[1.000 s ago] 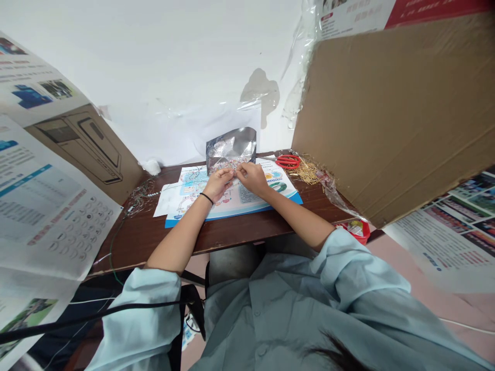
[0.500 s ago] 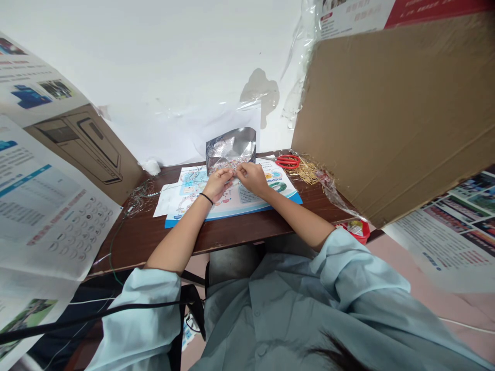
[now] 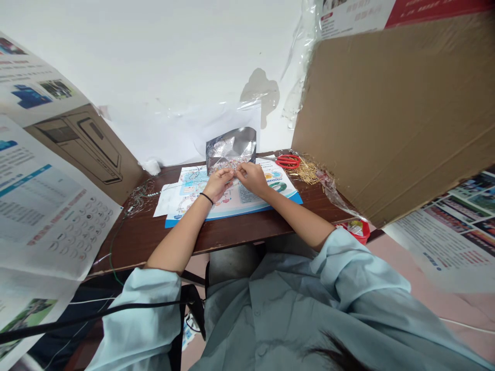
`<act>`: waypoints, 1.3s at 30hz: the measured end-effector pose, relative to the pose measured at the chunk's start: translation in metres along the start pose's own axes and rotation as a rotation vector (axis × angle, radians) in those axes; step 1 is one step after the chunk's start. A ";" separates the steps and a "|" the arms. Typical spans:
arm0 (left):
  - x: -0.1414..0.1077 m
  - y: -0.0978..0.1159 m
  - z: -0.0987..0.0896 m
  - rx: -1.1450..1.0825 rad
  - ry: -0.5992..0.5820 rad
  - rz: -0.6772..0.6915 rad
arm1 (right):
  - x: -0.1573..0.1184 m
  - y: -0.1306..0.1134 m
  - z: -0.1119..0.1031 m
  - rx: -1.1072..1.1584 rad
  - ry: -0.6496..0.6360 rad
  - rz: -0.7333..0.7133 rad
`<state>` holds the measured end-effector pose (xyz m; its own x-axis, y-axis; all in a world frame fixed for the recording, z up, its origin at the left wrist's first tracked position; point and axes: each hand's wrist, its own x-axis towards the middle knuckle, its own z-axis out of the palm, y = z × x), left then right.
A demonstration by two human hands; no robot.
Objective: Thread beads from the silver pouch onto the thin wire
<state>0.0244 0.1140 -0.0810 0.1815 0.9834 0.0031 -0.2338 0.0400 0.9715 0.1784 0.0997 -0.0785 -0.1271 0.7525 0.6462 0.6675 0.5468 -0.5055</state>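
Note:
My left hand (image 3: 218,184), with a black band at the wrist, is closed in a pinch, its fingertips close to those of my right hand (image 3: 250,176). My right hand is pinched too. Whatever they hold is too small to make out. Just behind the fingers stands a silvery bag (image 3: 243,139), open toward me, with small pinkish and white beads (image 3: 225,164) in it. Beneath both hands lies a printed sheet (image 3: 247,205) with blue edges.
Red-handled scissors (image 3: 288,162) and a pile of golden sticks (image 3: 307,171) lie right of the bag. Tangled clear thread (image 3: 139,198) is at the left on the brown table (image 3: 240,236). Cardboard panels stand left and right (image 3: 386,113); a red basket (image 3: 362,237) sits below.

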 end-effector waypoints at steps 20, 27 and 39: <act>-0.003 0.007 0.004 -0.058 0.019 -0.011 | -0.003 0.003 0.000 0.085 -0.085 -0.036; -0.005 0.012 -0.001 -0.018 -0.039 -0.002 | -0.001 0.003 -0.003 0.072 -0.075 -0.067; 0.000 0.011 -0.004 0.162 -0.032 0.111 | 0.001 -0.002 -0.005 0.079 -0.030 -0.058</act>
<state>0.0177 0.1150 -0.0711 0.1938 0.9740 0.1172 -0.0981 -0.0996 0.9902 0.1805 0.0972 -0.0743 -0.1865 0.7288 0.6589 0.5986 0.6161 -0.5120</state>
